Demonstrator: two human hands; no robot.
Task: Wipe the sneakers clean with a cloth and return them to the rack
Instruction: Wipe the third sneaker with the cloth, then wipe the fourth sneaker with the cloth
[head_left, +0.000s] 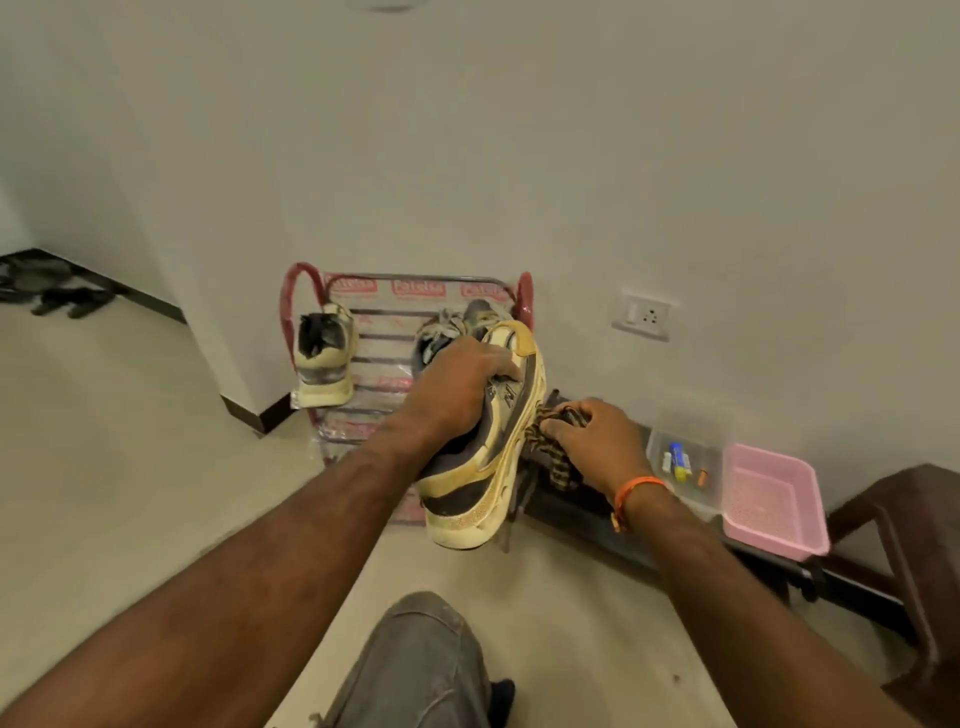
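Observation:
My left hand (457, 384) grips a cream, yellow and dark grey sneaker (488, 467) by its opening and holds it on its side in front of the rack, sole to the right. My right hand (592, 441) clutches a checked brown cloth (558, 452) against the sneaker's sole edge. A second sneaker (324, 358) stands heel-out on the left of the red and metal rack (405, 291). Another sneaker (457, 322) lies on the rack behind my left hand, mostly hidden.
A dark low bench (587, 514) runs along the wall to the right, carrying a clear plastic box (685, 457) with small tubes and a pink basket (774, 499). A brown chair (914, 530) stands at far right. My knee (421, 660) is below. Dark sandals (67, 301) lie far left.

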